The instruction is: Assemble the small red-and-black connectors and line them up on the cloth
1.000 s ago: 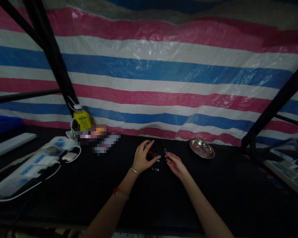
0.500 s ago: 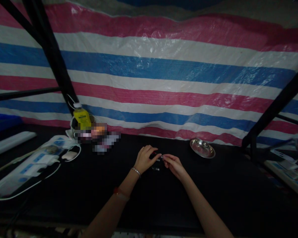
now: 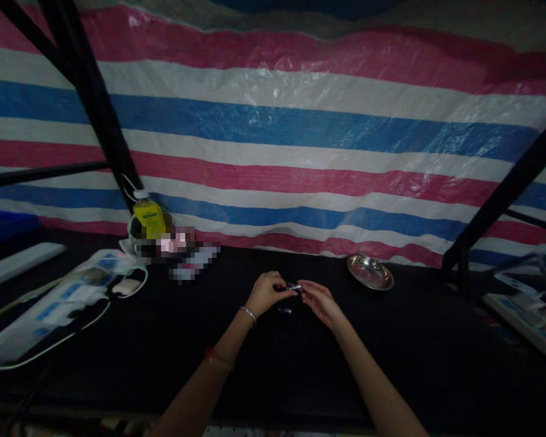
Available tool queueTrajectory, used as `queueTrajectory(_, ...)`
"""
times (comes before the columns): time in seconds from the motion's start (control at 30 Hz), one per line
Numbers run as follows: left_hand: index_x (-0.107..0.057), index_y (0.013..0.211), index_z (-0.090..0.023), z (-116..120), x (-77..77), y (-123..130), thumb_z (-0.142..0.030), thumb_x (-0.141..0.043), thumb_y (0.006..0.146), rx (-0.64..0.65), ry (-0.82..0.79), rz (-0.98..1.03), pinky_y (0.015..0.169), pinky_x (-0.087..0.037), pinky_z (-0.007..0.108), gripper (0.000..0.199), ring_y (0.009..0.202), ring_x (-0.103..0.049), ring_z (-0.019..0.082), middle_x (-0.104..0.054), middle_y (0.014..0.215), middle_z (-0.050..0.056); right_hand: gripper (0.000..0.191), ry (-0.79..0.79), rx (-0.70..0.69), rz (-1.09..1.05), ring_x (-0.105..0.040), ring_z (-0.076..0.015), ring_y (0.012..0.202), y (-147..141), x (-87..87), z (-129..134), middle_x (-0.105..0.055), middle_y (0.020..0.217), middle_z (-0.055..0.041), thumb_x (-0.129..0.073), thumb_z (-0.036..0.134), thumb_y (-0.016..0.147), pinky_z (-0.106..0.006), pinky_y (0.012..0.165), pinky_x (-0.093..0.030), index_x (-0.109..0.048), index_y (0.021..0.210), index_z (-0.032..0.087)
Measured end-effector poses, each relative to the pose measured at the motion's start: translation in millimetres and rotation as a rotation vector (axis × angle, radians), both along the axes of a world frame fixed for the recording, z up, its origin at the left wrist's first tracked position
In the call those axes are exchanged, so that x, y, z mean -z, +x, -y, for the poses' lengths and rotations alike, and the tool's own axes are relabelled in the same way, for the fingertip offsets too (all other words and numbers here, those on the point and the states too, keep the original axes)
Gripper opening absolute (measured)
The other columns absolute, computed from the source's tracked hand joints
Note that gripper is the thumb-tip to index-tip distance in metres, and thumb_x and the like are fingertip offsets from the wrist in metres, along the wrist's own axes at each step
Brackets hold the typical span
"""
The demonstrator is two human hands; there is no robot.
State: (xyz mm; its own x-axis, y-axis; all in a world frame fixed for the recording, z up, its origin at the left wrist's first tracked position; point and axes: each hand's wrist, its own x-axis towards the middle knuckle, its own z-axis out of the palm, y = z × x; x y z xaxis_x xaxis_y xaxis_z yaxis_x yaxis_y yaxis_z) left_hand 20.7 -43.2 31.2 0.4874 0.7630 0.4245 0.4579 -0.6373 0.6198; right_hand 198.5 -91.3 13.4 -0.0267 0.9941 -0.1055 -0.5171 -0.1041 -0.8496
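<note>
My left hand (image 3: pixel 266 292), a bracelet at its wrist, pinches a small dark tube with a silvery end (image 3: pixel 293 287) between thumb and fingers. From the other side, the fingertips of my right hand (image 3: pixel 321 302) close on the silvery end. The tube lies roughly level between the two hands, just above the black table (image 3: pixel 295 370). Below them on the tabletop rests another small dark piece with a shiny end (image 3: pixel 284 311). Both small things are too dim to name by kind.
A round steel dish (image 3: pixel 370 272) stands at the back right. Leftward are a yellow bottle (image 3: pixel 149 213), power strips (image 3: pixel 50 309) with white cables and a white bar (image 3: pixel 22 265). Black frame posts (image 3: pixel 95 109) and a striped plastic sheet (image 3: pixel 300 133) stand behind.
My left fingers, more spread before, have closed on the dark tube. The tube now shows between both hands, its silvery end at my right fingertips. The piece on the table has stayed put.
</note>
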Motion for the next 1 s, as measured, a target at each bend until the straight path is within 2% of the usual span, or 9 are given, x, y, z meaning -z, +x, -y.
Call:
queueTrajectory(0.13, -0.071, 0.078, -0.019, -2, -4.4, -4, -0.048, -0.066, 0.069, 0.02, -0.169, 0.182, 0.066, -0.045, 0.028, 0.031, 0.072, -0.059, 0.017, -0.065, 0.077, 0.005, 0.03, 0.037, 0.075, 0.011, -0.059, -0.0109, 0.062, 8, -1.6, -2, -0.066, 0.074, -0.0025, -0.077, 0.022, 0.058, -0.024, 0.059, -0.049, -0.07, 0.086, 0.016)
queueTrajectory(0.27, -0.072, 0.084, -0.019, -8, -6.0, -10, -0.042, -0.068, 0.068, 0.045, -0.221, 0.279, 0.074, -0.046, 0.03, 0.028, 0.08, -0.061, 0.019, -0.068, 0.083, 0.006, 0.031, 0.085, 0.215, 0.036, -0.058, -0.0108, 0.061, 12, 2.0, -5, -0.066, 0.077, -0.0033, -0.076, 0.026, 0.058, -0.025, 0.057, -0.049, -0.069, 0.087, 0.018)
queueTrajectory(0.43, -0.072, 0.078, -0.016, -15, -0.7, -18, -0.039, -0.07, 0.066, 0.047, -0.33, 0.172, 0.06, -0.042, 0.026, 0.026, 0.065, -0.058, 0.016, -0.067, 0.069, 0.004, 0.03, 0.169, 0.381, 0.137, -0.049, -0.0074, 0.048, 14, 9.0, -10, -0.067, 0.075, -0.0034, -0.076, 0.034, 0.058, -0.022, 0.043, -0.039, -0.066, 0.081, 0.018)
queueTrajectory(0.57, -0.072, 0.076, -0.017, -16, 2.0, -19, -0.039, -0.071, 0.063, 0.098, -0.358, 0.061, 0.057, -0.04, 0.024, 0.026, 0.063, -0.056, 0.015, -0.066, 0.068, 0.002, 0.032, 0.186, 0.471, 0.261, -0.04, -0.0053, 0.041, 15, 12.1, -13, -0.067, 0.074, -0.0042, -0.073, 0.039, 0.06, -0.021, 0.038, -0.03, -0.064, 0.08, 0.017)
queueTrajectory(0.67, -0.072, 0.077, -0.018, -15, 2.8, -18, -0.038, -0.072, 0.062, 0.107, -0.328, 0.061, 0.062, -0.043, 0.025, 0.024, 0.068, -0.058, 0.016, -0.067, 0.075, 0.003, 0.032, 0.176, 0.451, 0.289, -0.041, -0.0061, 0.042, 17, 14.6, -14, -0.067, 0.075, -0.0049, -0.071, 0.04, 0.061, -0.022, 0.039, -0.03, -0.064, 0.082, 0.016)
queueTrajectory(0.8, -0.072, 0.081, -0.023, -11, -0.6, -16, -0.035, -0.07, 0.066, 0.065, -0.208, 0.056, 0.071, -0.045, 0.028, 0.02, 0.075, -0.058, 0.016, -0.063, 0.08, 0.003, 0.025, 0.184, 0.441, 0.388, -0.047, -0.009, 0.049, 21, 19.2, -16, -0.066, 0.078, -0.0048, -0.062, 0.034, 0.066, -0.024, 0.046, -0.036, -0.065, 0.084, 0.017)
queueTrajectory(0.9, -0.072, 0.082, -0.024, -8, -5.1, -13, -0.031, -0.068, 0.069, 0.012, -0.124, 0.021, 0.072, -0.045, 0.028, 0.016, 0.076, -0.056, 0.016, -0.058, 0.079, 0.002, 0.022, 0.301, 0.476, 0.667, -0.054, -0.0136, 0.063, 23, 20.9, -14, -0.065, 0.083, -0.0051, -0.05, 0.022, 0.071, -0.028, 0.06, -0.044, -0.066, 0.086, 0.017)
queueTrajectory(1.0, -0.072, 0.083, -0.024, -5, -6.6, -9, -0.027, -0.065, 0.071, -0.026, -0.056, -0.005, 0.074, -0.044, 0.028, 0.015, 0.079, -0.054, 0.016, -0.056, 0.081, 0.002, 0.033, 0.508, 0.425, 0.983, -0.057, -0.0178, 0.083, 21, 21.5, -10, -0.065, 0.089, -0.0058, -0.042, 0.008, 0.069, -0.033, 0.077, -0.045, -0.067, 0.089, 0.018)
